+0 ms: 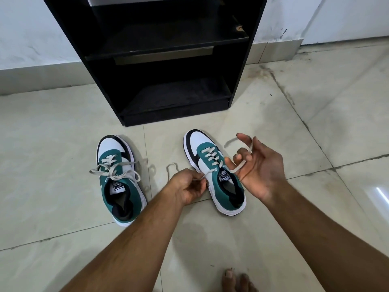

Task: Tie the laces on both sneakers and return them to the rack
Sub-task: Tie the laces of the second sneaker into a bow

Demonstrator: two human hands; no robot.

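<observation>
At nine o'clock on the pale tiled floor (pixel 63 207) lay the left green, white and black leather sneaker (pixel 120 180), its cream flat laces (pixel 114 170) already drawn into a loose bow over the tongue. Toward the centre, the left hand (pixel 189 187) was pinched shut on one cream lace end (pixel 202 177) coming off the top eyelet of the second green, white and black sneaker (pixel 212 171), which stood at about one o'clock from that hand, toe pointing to twelve. At three o'clock the right hand (pixel 259 167) was spread half open, the other lace end (pixel 240 166) looped across its curled fingers (pixel 242 157) and held there loosely.

By my reading, the first shoe was done and the second was at the start of its knot. The next move would call for crossing the two ends and tucking one under, with even tension kept on both.

The black wooden shoe rack (pixel 155 60) stood at twelve o'clock, just beyond both toes, its lower shelves bare and ready.
</observation>
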